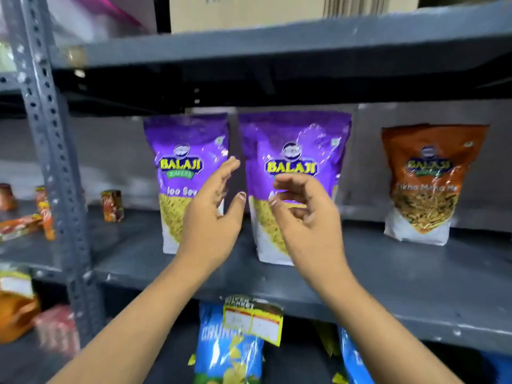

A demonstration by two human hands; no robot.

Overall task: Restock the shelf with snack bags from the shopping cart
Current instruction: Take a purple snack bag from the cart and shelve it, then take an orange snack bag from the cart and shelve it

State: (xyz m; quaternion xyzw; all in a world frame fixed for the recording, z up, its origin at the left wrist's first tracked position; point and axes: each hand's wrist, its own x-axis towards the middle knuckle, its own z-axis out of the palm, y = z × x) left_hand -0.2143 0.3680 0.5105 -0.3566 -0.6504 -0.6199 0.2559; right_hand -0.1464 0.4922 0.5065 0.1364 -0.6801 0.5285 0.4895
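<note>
I see two bare hands raised in front of a grey metal shelf (pixel 388 275), both empty. The left hand (pixel 213 214) is open with fingers straight, its edge turned toward the shelf; the right hand (pixel 307 214) has its fingers loosely curled around nothing. Behind and just beyond them stand two purple snack bags, the left purple bag (pixel 185 173) past the left hand's fingertips and the right purple bag (pixel 293 162) directly behind the right hand. Both stand upright, labels forward, side by side, which I judge is to face them neatly for shoppers. I cannot tell whether either hand touches a bag. Well off to the right of the right hand stands an orange snack bag (pixel 426 184). Below the wrists, a blue chip bag (pixel 224 353) sits on the lower shelf behind a price tag (pixel 255 320). The shopping cart is out of view.
</note>
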